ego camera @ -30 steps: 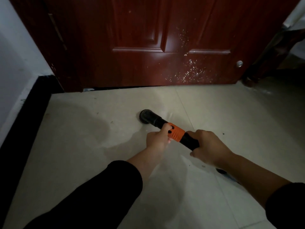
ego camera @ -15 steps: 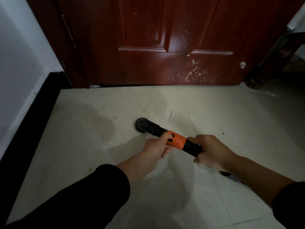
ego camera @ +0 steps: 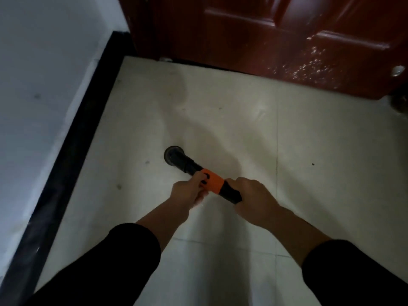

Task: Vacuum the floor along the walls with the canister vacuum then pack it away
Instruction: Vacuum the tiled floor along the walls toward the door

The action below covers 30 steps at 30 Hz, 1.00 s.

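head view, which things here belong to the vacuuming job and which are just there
In the job: vacuum wand, left hand, right hand, tiled floor, black skirting board.
Just there: dark red door, round metal knob, white wall.

1. The floor (ego camera: 320,195) is laid in pale tiles, divided by thin grout lines.
2. The round black vacuum nozzle (ego camera: 173,156) is rested on it near the middle.
3. Small dark specks (ego camera: 119,186) are scattered towards the left edge.

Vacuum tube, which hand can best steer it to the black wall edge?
Left hand, probably: it grips the tube nearer the nozzle and the skirting; the right hand holds farther back.
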Motion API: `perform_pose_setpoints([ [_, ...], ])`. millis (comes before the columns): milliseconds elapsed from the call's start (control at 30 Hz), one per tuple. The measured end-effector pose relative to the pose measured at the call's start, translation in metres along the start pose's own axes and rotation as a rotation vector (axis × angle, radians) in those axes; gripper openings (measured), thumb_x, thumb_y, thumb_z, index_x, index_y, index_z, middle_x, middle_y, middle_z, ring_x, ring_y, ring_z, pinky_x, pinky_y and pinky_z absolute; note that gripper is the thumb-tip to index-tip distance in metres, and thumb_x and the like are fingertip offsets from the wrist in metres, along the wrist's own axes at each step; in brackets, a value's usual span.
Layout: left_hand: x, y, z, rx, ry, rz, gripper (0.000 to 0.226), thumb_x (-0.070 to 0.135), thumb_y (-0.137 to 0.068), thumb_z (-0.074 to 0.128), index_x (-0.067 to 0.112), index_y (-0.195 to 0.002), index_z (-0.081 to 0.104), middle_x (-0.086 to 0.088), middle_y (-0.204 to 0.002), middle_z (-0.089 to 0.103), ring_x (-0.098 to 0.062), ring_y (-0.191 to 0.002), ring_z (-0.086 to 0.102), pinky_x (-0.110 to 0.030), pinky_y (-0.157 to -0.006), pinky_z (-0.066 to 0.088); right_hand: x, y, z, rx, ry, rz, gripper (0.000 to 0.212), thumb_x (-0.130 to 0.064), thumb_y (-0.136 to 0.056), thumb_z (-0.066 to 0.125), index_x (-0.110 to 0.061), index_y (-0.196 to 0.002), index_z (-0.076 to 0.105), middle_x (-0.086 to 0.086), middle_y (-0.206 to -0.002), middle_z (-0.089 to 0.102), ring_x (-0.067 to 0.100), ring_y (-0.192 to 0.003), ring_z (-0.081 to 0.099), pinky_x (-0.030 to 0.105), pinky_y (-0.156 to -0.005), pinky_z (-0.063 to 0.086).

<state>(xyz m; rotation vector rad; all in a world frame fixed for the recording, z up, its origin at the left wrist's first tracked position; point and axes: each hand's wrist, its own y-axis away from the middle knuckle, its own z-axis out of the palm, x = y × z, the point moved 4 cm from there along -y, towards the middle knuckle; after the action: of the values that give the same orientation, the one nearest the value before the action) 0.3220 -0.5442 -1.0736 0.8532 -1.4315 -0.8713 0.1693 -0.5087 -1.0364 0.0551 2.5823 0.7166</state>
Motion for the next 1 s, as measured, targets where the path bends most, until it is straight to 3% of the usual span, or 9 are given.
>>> perform_pose_setpoints([
  [100, -0.014, 0.016, -0.018, 0.072, -0.02, -0.057, 0.024, 0.028, -0.088, 0.067, 0.005, -0.082, 0.065, -0.011, -0.079, 0.07, -0.018, -0.067, 0.059, -0.025, -0.064, 0.047, -0.016, 0.013, 0.01, -0.072, -0.003, -0.03, 0.027, -0.009, -0.085, 0.058, -0.015, -0.111, 0.053, -0.007, -0.077, 0.041, 0.017, -0.075, 0.049, 0.02, -0.057, 0.031],
  [200, -0.031, 0.031, -0.024, 0.105, -0.031, -0.111, 0.028, 0.031, -0.089, 0.065, 0.005, -0.08, 0.066, -0.012, -0.08, 0.07, -0.019, -0.068, 0.056, -0.027, -0.064, 0.043, -0.024, 0.029, 0.017, -0.149, 0.014, -0.018, 0.037, -0.009, -0.084, 0.06, -0.017, -0.12, 0.05, -0.003, -0.087, 0.044, 0.019, -0.079, 0.052, 0.026, -0.068, 0.04],
  [367, -0.054, 0.049, -0.004, 0.113, 0.078, -0.196, 0.028, 0.025, -0.09, 0.067, 0.003, -0.074, 0.06, -0.011, -0.07, 0.062, -0.018, -0.059, 0.054, -0.025, -0.056, 0.042, -0.012, 0.056, 0.016, -0.215, 0.085, -0.016, 0.048, -0.011, -0.088, 0.057, -0.019, -0.134, 0.043, -0.002, -0.088, 0.043, 0.017, -0.077, 0.048, 0.026, -0.068, 0.04],
  [600, -0.063, 0.044, 0.045, 0.004, 0.075, -0.2, 0.024, 0.025, -0.091, 0.066, 0.009, -0.074, 0.062, -0.003, -0.071, 0.062, -0.014, -0.06, 0.055, -0.023, -0.057, 0.044, 0.026, 0.077, 0.002, -0.191, 0.133, 0.089, 0.065, -0.022, -0.096, 0.056, -0.02, -0.151, 0.022, 0.002, -0.12, 0.052, 0.016, -0.108, 0.055, 0.024, -0.089, 0.046],
  [700, -0.059, 0.04, 0.063, -0.038, 0.092, -0.202, 0.022, 0.022, -0.088, 0.068, 0.009, -0.07, 0.063, -0.006, -0.072, 0.062, -0.015, -0.058, 0.053, -0.023, -0.056, 0.041, 0.042, 0.076, -0.003, -0.177, 0.14, 0.137, 0.066, -0.022, -0.096, 0.057, -0.019, -0.151, 0.022, 0.002, -0.118, 0.052, 0.017, -0.106, 0.056, 0.023, -0.087, 0.045],
  [867, -0.046, 0.031, 0.088, -0.056, 0.024, -0.143, 0.022, 0.029, -0.09, 0.065, 0.008, -0.082, 0.066, -0.003, -0.075, 0.064, -0.011, -0.062, 0.057, -0.02, -0.058, 0.044, 0.064, 0.07, -0.015, -0.135, 0.154, 0.194, 0.062, -0.016, -0.093, 0.06, -0.019, -0.147, 0.029, 0.002, -0.11, 0.053, 0.015, -0.093, 0.054, 0.02, -0.08, 0.042],
  [1000, -0.062, 0.041, 0.093, -0.047, 0.054, -0.187, 0.024, 0.026, -0.09, 0.065, 0.012, -0.07, 0.064, -0.002, -0.069, 0.063, -0.011, -0.059, 0.057, -0.021, -0.056, 0.043, 0.064, 0.081, -0.015, -0.184, 0.187, 0.203, 0.055, -0.015, -0.092, 0.058, -0.019, -0.141, 0.034, 0.0, -0.109, 0.053, 0.014, -0.092, 0.053, 0.018, -0.078, 0.04],
])
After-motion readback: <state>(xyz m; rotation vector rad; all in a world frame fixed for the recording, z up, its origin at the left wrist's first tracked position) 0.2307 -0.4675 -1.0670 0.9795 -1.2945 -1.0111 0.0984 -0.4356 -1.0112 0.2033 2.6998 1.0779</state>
